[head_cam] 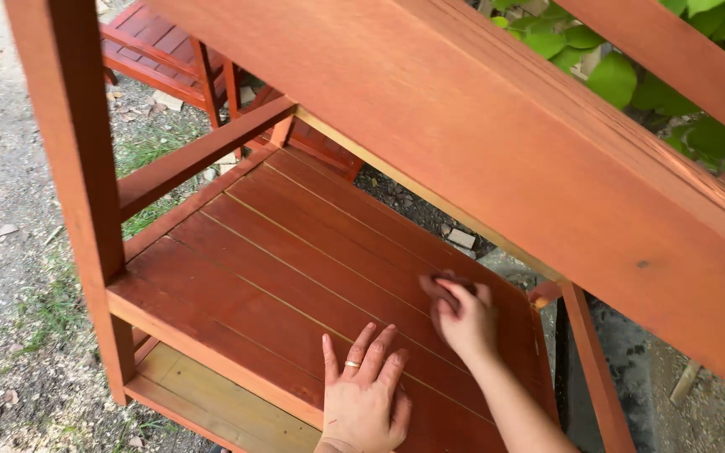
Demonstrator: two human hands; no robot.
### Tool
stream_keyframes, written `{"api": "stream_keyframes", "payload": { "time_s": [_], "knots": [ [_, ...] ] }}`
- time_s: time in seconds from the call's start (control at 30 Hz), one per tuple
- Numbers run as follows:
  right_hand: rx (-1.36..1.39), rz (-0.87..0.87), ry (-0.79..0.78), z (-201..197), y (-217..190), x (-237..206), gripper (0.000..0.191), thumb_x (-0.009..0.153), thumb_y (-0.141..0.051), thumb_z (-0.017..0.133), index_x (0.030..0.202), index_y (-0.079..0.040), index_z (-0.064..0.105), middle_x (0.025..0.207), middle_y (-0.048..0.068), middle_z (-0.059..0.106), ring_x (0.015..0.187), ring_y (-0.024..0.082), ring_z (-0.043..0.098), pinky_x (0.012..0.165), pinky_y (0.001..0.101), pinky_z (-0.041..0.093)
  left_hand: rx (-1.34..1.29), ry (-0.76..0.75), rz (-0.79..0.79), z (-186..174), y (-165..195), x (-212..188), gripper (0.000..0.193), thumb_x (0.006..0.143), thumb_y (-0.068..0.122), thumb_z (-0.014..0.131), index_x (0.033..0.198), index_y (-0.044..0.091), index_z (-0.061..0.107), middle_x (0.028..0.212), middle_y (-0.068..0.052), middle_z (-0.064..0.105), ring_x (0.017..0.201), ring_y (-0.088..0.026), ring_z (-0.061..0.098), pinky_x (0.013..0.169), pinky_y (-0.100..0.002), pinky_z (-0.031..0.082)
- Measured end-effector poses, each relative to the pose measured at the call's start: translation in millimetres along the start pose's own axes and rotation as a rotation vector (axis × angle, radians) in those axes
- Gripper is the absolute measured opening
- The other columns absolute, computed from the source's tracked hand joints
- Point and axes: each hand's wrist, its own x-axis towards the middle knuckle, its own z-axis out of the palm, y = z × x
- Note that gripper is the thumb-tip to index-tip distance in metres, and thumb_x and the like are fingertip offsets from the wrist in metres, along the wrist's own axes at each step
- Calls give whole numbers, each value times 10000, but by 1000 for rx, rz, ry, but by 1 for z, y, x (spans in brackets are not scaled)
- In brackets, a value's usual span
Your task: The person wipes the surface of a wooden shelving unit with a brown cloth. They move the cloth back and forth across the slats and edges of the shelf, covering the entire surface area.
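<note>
Left hand (364,394) spread flat on the slatted shelf (295,252), beside the right.
Right hand (463,317) pinches a soft, light stain rag (436,287) bunched under its fingertips; it likely crumples easily.

The rag (440,285) was a small, dark reddish-brown wad, crumpled and pressed flat against the shelf (295,252) near its far right side. The shelf was made of long wooden slats stained red-brown, with thin pale gaps between them, and sat level inside a frame of the same colour. Its stained surface looked even and matte.
</note>
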Motion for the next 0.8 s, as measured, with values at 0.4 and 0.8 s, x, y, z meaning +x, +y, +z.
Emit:
{"api": "stream_keyframes", "payload": {
  "time_s": [0.4,0.8],
  "knots": [
    [278,-130,-273,174,-340,107,361,844,-209,755,1204,-235,739,1244,137,562,1096,365,603,1013,471,481,326,412,-316,-144,-121,-26,465,738,123,640,1199,187,653,1446,-61,539,1404,-324,444,1154,-625,289],
    [-35,-14,-484,130,-336,86,391,858,-242,685,1226,-370,707,1393,87,432,1205,414,506,925,524,551,233,423,-264,-143,-109,-17,448,739,93,628,1175,189,659,1404,-63,570,1395,-318,465,1147,-594,315]
  ]
}}
